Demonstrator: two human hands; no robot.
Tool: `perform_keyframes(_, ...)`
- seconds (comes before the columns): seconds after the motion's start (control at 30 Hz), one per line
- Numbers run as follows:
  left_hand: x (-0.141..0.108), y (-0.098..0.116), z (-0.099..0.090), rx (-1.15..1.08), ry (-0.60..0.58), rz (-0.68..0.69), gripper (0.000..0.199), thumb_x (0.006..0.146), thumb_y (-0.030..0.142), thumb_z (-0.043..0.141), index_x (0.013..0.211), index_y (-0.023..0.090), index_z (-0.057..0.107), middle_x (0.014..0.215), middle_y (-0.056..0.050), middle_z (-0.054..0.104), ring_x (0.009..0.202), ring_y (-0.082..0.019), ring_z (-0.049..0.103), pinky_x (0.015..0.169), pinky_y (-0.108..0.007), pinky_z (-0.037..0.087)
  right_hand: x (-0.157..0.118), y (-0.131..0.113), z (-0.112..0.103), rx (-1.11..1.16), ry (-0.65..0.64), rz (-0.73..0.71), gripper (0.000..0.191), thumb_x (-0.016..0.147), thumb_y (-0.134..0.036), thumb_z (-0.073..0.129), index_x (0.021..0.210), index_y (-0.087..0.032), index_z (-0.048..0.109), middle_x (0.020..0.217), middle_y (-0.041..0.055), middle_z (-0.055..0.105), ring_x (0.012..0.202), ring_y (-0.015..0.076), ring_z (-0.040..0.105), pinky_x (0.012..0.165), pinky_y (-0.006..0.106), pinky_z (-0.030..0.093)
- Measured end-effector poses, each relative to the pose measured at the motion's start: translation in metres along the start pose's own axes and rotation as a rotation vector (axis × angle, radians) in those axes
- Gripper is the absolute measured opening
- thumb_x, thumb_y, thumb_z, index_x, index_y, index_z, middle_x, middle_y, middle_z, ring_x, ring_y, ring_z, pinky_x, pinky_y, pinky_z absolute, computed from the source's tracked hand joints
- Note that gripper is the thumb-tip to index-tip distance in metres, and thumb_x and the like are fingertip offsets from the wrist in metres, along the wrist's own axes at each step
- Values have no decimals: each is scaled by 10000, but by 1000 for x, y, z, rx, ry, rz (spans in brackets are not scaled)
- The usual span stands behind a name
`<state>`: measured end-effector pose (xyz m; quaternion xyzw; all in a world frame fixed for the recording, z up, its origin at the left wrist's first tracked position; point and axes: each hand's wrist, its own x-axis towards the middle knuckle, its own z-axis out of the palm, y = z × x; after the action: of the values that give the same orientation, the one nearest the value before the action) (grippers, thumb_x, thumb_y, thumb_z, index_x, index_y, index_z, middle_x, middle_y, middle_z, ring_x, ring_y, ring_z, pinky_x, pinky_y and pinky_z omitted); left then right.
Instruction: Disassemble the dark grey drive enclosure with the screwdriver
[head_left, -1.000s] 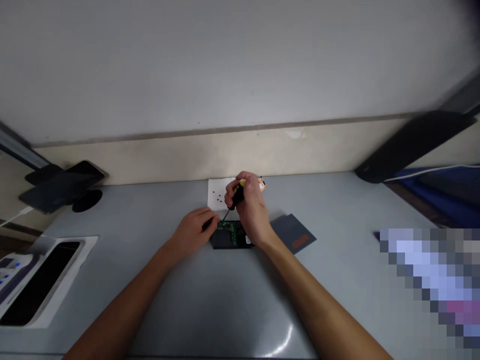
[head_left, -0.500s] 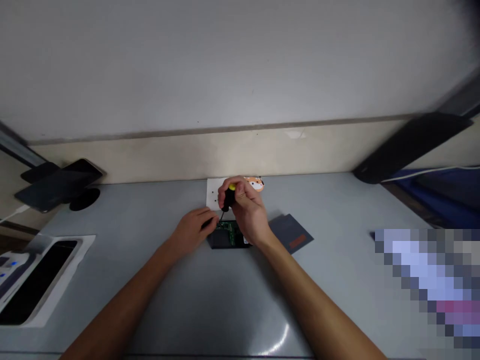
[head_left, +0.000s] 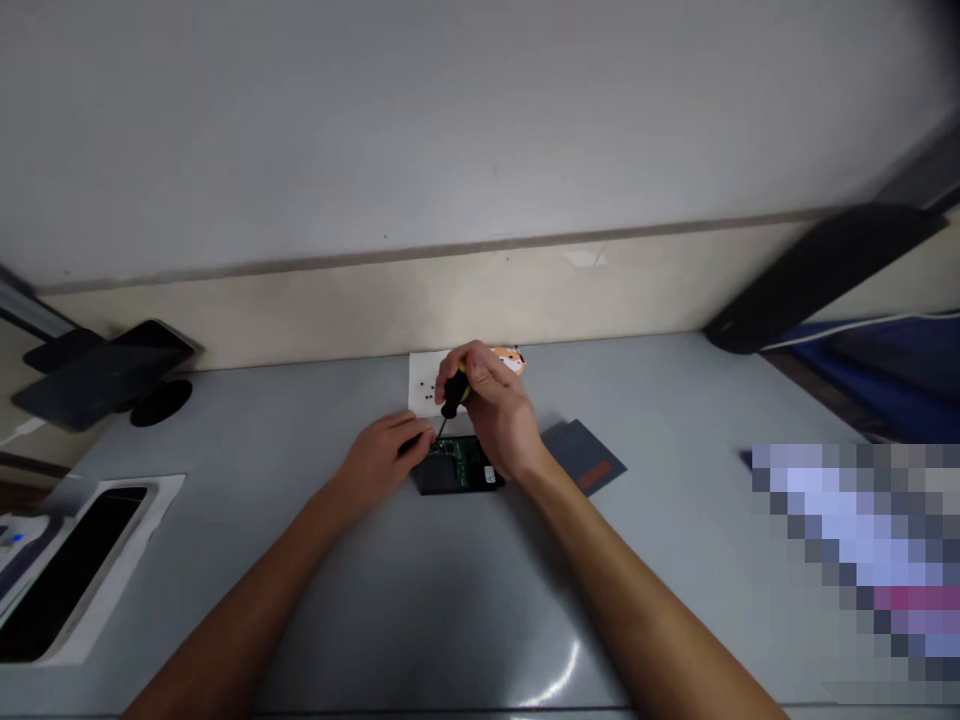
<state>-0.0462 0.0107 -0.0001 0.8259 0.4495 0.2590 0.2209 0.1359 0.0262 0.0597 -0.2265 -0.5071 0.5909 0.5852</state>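
My right hand [head_left: 501, 415] is wrapped round a black and yellow screwdriver [head_left: 451, 392], which tilts down and to the left. Its thin shaft reaches the upper left part of an opened dark electronic device [head_left: 459, 468] with a green circuit board and a small white label. At that same corner, the fingertips and thumb of my left hand [head_left: 386, 455] come together beside the screwdriver's tip; whatever they pinch is too small or hidden to make out. Behind the device lies a white sheet [head_left: 421, 375] with several tiny dark pieces, probably screws.
A flat dark grey panel [head_left: 583, 458] with an orange mark lies right of the device. An orange and white cartoon animal face [head_left: 511, 358] shows behind my right hand. At left are a phone-like slab on a stand [head_left: 105, 372] and a long black-faced device [head_left: 75, 570] on white paper.
The screwdriver leans slightly more, its tip still at the device's upper left. More of the white label and the small dark pieces show. The whole view has shifted slightly.
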Motion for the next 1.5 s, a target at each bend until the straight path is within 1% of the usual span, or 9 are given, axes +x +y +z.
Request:
perform_keyframes(0.23,-1,0,1,26,7,-18,309,1044,336,456,843,194,644,806,-2,593,766,-146,556,745,-276,440,1,3,8,120,103,46,423,977,-654,427,986,-257,574,698,-13,444,609,156,416,604,310,389)
perform_keyframes(0.4,-1,-2,2,22,15,-4,297,1043,330,460,852,194,643,818,-4,599,774,-147,565,759,-275,442,0,4,6,165,145,44,312,945,-532,592,878,-269,437,663,-45,429,582,137,398,588,288,367)
perform_keyframes(0.53,0,-1,1,25,10,-3,286,1043,325,462,857,195,636,819,0,594,765,-143,558,750,-269,440,3,4,-4,148,141,18,244,961,-429,605,837,-249,496,774,-9,554,685,143,505,666,296,415)
perform_keyframes(0.7,1,1,1,29,3,-20,286,1038,313,462,828,195,616,804,4,579,759,-142,549,735,-268,429,5,-1,-10,108,53,104,318,981,-513,521,882,-225,614,814,40,558,725,176,542,700,341,457)
perform_keyframes(0.93,1,-1,2,29,19,-17,277,1030,321,476,835,201,633,809,1,598,769,-149,562,744,-276,428,3,8,2,151,137,35,298,975,-564,531,911,-279,470,686,-32,437,631,153,446,657,304,427)
perform_keyframes(1.03,1,-1,2,42,19,-17,277,1024,315,485,823,200,638,803,1,598,771,-151,563,744,-280,432,3,9,0,80,109,16,293,963,-538,582,893,-276,472,736,-27,499,674,145,474,678,292,427)
perform_keyframes(1.2,1,-2,2,28,24,2,275,1032,312,474,858,201,655,817,-2,606,773,-147,562,761,-284,441,4,4,-5,-2,28,22,331,1001,-560,495,969,-248,602,849,24,569,809,165,538,757,312,445)
perform_keyframes(1.37,1,-1,2,42,28,-3,294,1029,315,471,815,199,636,782,3,581,733,-142,539,727,-277,432,2,4,8,89,72,57,411,968,-662,454,939,-264,552,736,-6,461,673,164,468,681,316,422)
perform_keyframes(1.5,1,-1,2,36,28,-7,292,1029,319,472,822,199,639,788,1,591,741,-143,546,744,-281,438,-1,7,12,99,92,27,314,917,-558,630,978,-303,458,697,-46,422,638,156,427,655,300,391)
